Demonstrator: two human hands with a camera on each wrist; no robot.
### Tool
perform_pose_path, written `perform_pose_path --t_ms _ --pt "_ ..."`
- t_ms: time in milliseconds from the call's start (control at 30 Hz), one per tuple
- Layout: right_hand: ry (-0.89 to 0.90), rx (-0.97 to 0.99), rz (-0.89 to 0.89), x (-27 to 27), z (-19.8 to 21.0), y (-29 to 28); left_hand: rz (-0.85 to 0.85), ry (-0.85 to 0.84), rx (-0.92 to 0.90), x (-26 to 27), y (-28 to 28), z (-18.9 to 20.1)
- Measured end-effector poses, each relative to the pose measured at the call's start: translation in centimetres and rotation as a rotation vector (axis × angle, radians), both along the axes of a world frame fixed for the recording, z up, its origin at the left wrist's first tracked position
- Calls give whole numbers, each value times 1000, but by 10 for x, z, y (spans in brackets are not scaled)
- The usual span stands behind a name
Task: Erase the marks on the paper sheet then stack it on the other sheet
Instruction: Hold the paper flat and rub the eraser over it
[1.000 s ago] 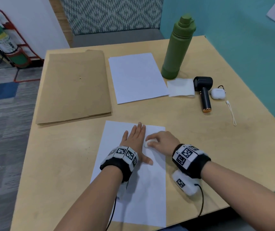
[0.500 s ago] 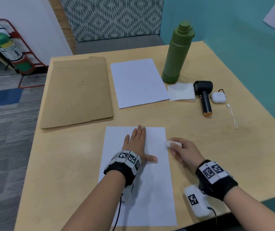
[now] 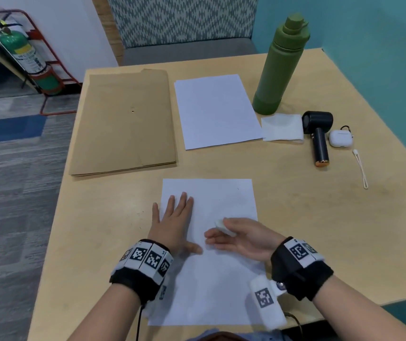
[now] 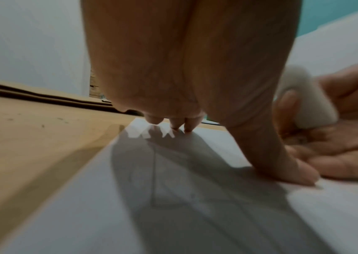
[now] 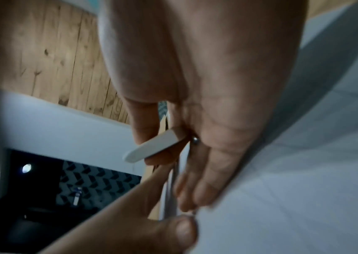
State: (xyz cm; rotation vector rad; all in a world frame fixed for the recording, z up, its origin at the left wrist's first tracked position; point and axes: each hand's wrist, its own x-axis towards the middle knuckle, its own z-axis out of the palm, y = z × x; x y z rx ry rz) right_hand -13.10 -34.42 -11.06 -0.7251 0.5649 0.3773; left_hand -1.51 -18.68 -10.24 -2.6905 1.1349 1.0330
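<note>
The near paper sheet point(image 3: 221, 279) lies on the wooden table in front of me, with faint pencil lines point(image 4: 154, 171) under my left palm. My left hand point(image 3: 172, 217) lies flat on the sheet's left part, fingers straight, thumb pressed down point(image 4: 286, 168). My right hand point(image 3: 236, 237) is turned on its side on the sheet, little-finger edge down. It pinches a white eraser point(image 3: 223, 226) between thumb and forefinger, also visible as the eraser point(image 5: 152, 147). The other white sheet point(image 3: 216, 110) lies farther back at the table's middle.
A brown envelope stack point(image 3: 125, 121) lies at the back left. A green bottle point(image 3: 280, 67) stands at the back right, with a folded tissue point(image 3: 283, 127), a black handheld fan point(image 3: 319, 137), a white earbud case point(image 3: 341, 138) and a cord point(image 3: 360, 168) nearby.
My right hand went from rubbing mid-sheet out to the sheet's right edge, then came back in, turned on its side, still holding the eraser. My left hand shifted slightly left.
</note>
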Motion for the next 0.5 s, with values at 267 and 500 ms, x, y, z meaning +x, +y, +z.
perform_pose_path --t_ms 267,500 --pt "3 -306 -737 40 -12 -38 1 13 16 -3 -2 3" --pt "-32 -91 -256 36 -5 10 2 1 23 -3 -1 2"
